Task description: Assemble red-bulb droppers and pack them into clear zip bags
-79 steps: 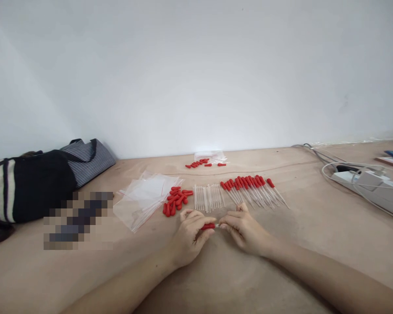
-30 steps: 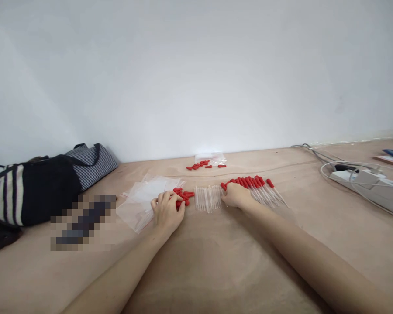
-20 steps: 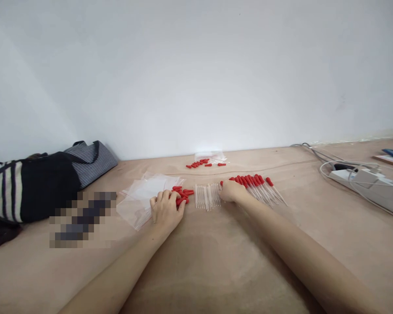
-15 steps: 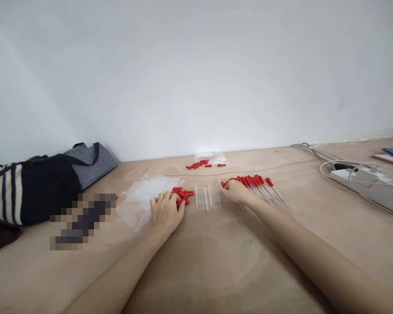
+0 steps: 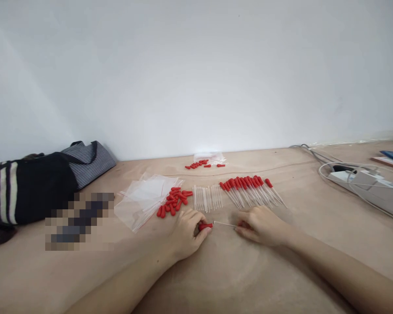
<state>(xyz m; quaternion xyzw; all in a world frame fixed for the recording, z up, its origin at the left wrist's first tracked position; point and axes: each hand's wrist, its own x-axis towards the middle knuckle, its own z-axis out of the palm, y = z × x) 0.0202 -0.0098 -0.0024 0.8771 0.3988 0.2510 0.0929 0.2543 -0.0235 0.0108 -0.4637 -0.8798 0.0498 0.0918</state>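
Bulb of red rubber [image 5: 205, 226] sits pinched between thumb and fingers of the left hand [image 5: 187, 234], seemingly from behind to leave its neck free. Just apart, a slim clear tube [image 5: 224, 224] points at it, pinched tight in the right hand [image 5: 261, 226]. Loose red bulbs [image 5: 172, 209], bare clear tubes [image 5: 203, 199] and red-topped clear droppers [image 5: 245, 183] lie grouped beyond, apparently to keep kinds separate.

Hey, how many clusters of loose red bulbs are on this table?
2: the near cluster beside the clear bags, and the far cluster near the wall, with two strays alongside. The bulb in your left hand and the row fitted on tubes aren't counted.
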